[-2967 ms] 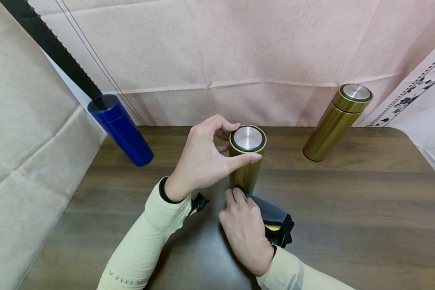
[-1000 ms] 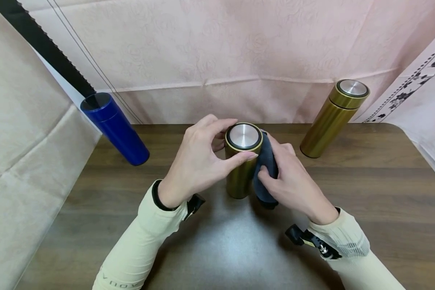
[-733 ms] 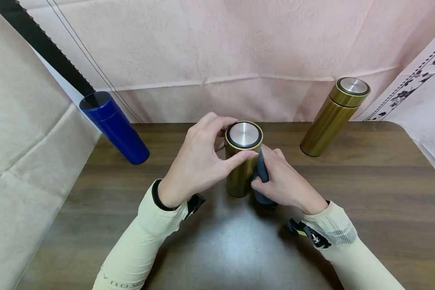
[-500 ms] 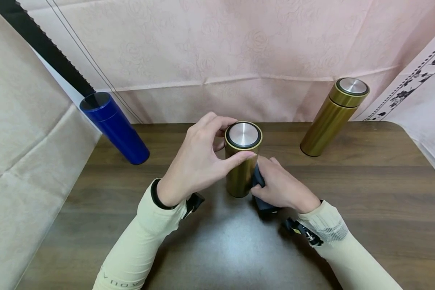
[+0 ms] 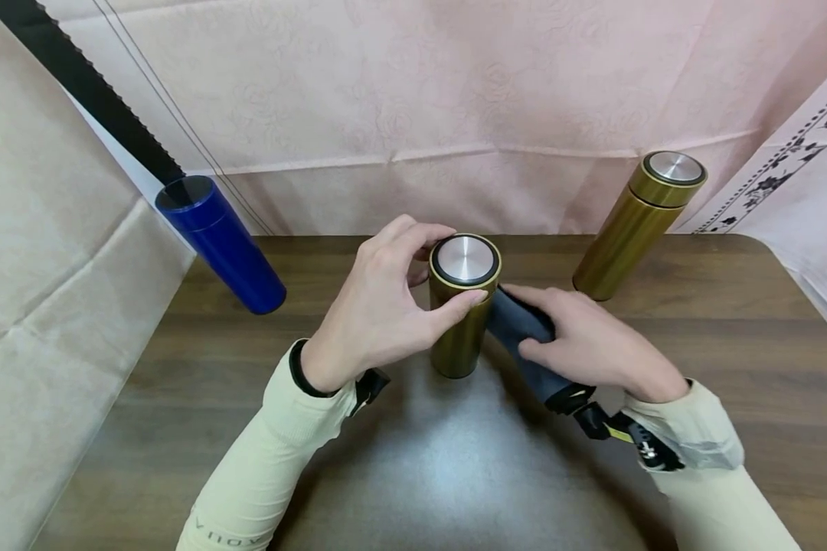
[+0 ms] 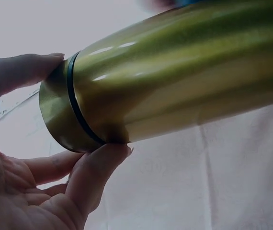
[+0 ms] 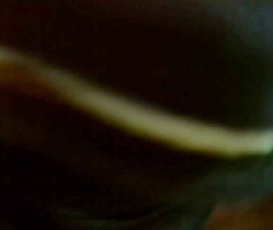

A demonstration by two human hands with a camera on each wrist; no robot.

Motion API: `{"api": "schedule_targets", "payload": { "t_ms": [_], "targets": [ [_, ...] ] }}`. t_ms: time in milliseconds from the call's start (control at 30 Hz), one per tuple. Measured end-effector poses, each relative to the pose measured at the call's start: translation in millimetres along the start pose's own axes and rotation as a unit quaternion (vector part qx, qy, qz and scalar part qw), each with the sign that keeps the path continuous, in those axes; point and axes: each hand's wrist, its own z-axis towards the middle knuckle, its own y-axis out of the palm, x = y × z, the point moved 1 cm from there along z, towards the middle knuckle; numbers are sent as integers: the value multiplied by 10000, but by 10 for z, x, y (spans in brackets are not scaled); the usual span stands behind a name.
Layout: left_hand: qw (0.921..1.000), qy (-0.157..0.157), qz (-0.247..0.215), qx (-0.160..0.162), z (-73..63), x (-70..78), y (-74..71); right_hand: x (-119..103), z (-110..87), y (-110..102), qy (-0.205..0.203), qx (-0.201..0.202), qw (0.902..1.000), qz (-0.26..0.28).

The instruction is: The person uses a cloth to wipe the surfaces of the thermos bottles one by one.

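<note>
A gold thermos [image 5: 458, 337] with a silver-topped lid stands upright in the middle of the table. My left hand [image 5: 386, 302] grips it near the top, thumb in front and fingers behind. The left wrist view shows that hand's fingers [image 6: 100, 167] around the thermos [image 6: 175, 91] by the dark ring under its lid. On the thermos's right side, my right hand [image 5: 596, 340] holds a grey-blue cloth [image 5: 524, 333], its front end touching the thermos wall. Some right fingers are hidden by the cloth. The right wrist view is a dark blur with a pale band.
A blue cylindrical bottle [image 5: 223, 249], dark at its top, stands at the back left of the wooden table [image 5: 420, 474]. Another gold thermos [image 5: 623, 237] stands at the back right. Pale cloth hangings [image 5: 413, 115] rise behind the table and at both sides.
Earlier my right hand was low in front of the thermos; it came round to the right side with the cloth, slid down, then drew back rightward. My left hand kept its grip.
</note>
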Motion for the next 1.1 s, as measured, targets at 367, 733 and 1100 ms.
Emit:
{"api": "schedule_targets", "payload": {
  "t_ms": [367, 733, 1100],
  "targets": [
    [9986, 219, -20, 477, 6, 19, 44, -106, -91, -143, -530, 1372, 9862, 764],
    [9993, 194, 30, 330, 30, 18, 51, 52, 193, 174, -1195, 1351, 9742, 1357],
    [9990, -128, -433, 28, 26, 5, 6, 185, 421, 511, -691, 340, 9970, -1]
  ]
}}
